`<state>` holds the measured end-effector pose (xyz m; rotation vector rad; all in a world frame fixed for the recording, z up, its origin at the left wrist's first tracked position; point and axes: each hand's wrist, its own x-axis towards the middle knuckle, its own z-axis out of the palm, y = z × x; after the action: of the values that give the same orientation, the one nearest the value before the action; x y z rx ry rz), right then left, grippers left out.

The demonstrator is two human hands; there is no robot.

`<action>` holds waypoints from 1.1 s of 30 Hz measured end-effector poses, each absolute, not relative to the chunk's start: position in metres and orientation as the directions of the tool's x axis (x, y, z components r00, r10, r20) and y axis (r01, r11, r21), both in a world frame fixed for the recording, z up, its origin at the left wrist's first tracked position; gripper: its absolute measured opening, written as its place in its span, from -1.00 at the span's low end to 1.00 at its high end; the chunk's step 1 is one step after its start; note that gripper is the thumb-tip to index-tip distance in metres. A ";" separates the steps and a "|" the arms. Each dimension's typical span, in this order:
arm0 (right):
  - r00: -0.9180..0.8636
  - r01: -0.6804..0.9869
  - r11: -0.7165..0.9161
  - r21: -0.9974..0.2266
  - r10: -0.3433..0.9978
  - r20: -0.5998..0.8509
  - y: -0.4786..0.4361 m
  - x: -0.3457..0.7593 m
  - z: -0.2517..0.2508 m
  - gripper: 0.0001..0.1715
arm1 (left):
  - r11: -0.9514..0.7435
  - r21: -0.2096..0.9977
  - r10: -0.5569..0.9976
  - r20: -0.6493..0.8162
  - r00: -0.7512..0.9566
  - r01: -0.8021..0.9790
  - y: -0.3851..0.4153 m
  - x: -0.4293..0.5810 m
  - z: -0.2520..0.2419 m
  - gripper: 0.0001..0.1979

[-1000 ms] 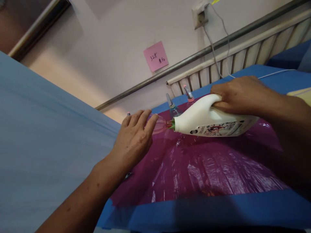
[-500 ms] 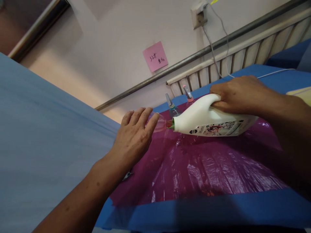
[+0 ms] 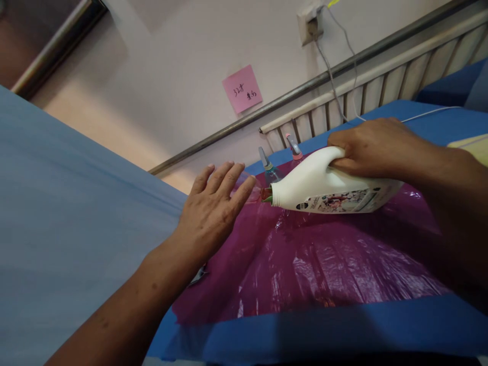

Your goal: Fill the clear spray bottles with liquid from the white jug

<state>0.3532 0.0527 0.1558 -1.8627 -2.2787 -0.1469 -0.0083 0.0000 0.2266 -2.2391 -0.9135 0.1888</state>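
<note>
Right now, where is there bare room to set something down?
The front of the purple sheet, between the white jug and the blue front strip, shows bare. It is crowded around the jug's mouth, where the left hand, a clear pinkish bottle and two standing bottles gather.

A room of domestic or dormitory type is indicated; which of the two cannot be established. The pale wall (image 3: 183, 61) is fitted with a power socket (image 3: 304, 30), into which a cable (image 3: 328, 64) is plugged. A pink handwritten note (image 3: 244, 99) is stuck up. A blue-covered surface (image 3: 236, 338) is bordered by a white slatted rail (image 3: 375, 76).
</note>
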 end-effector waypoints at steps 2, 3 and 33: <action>-0.187 0.976 0.207 -0.067 0.956 0.224 0.054 0.354 0.154 -0.61 | -0.520 -0.657 0.637 0.129 0.760 0.547 0.001 -0.008 0.227 -0.43; -0.186 0.975 0.209 -0.081 0.955 0.230 0.054 0.355 0.153 -0.63 | -0.528 -0.654 0.626 0.131 0.769 0.541 0.002 -0.009 0.227 -0.43; -0.089 0.978 0.127 -0.164 0.971 0.223 0.063 0.379 0.143 -0.72 | -0.445 -0.408 0.707 0.386 0.593 0.797 0.001 -0.013 0.192 -0.28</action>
<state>0.3789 0.0634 0.1430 -1.9095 -2.1324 -0.0385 -0.0131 0.0009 0.1916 -2.2663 -1.1897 -0.2129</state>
